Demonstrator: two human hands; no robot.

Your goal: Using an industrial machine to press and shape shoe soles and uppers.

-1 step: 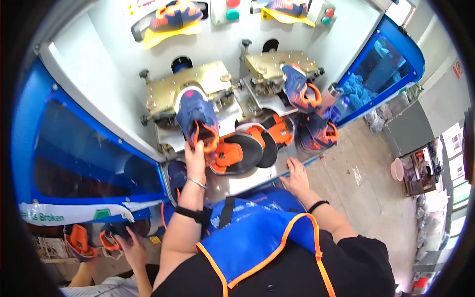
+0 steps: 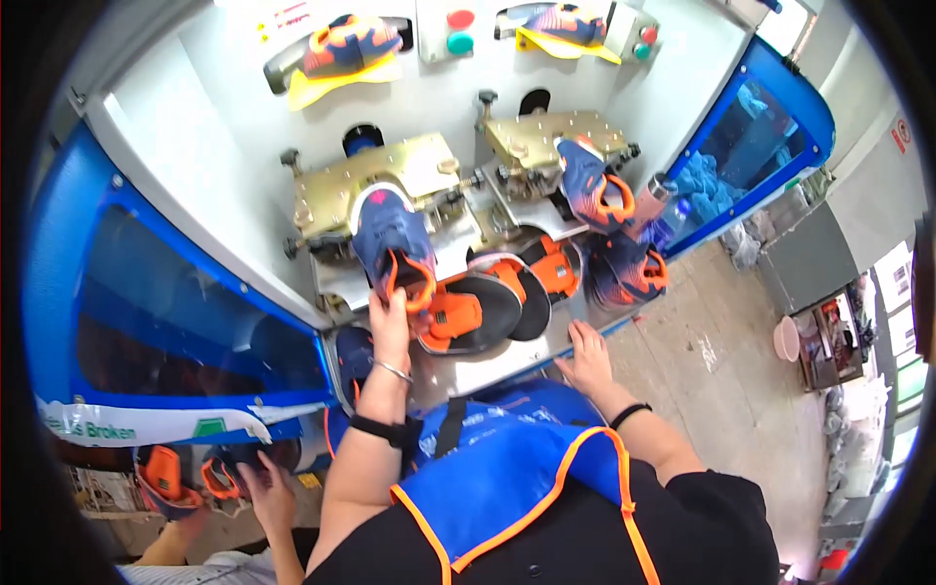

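Observation:
My left hand (image 2: 391, 330) is closed on the heel of a navy sneaker (image 2: 390, 232) with an orange lining. Its white-edged toe points away, against a brass-coloured press plate (image 2: 385, 175). My right hand (image 2: 586, 360) lies with fingers stretched on the front edge of the metal ledge (image 2: 478, 369), holding nothing. Between the hands, dark soles with orange insole pieces (image 2: 473, 312) overlap on that ledge. A second navy and orange sneaker (image 2: 592, 185) leans at the right-hand plate (image 2: 556, 135), and another sneaker (image 2: 627, 265) sits at the ledge's right end.
Two sneakers on yellow holders (image 2: 346, 54) are mounted on the back wall beside button boxes (image 2: 458, 31). A tumbler (image 2: 656, 192) and a blue bottle stand at right. Blue windowed panels (image 2: 185, 283) flank the machine. At lower left, another person's hands (image 2: 268, 492) handle shoe parts.

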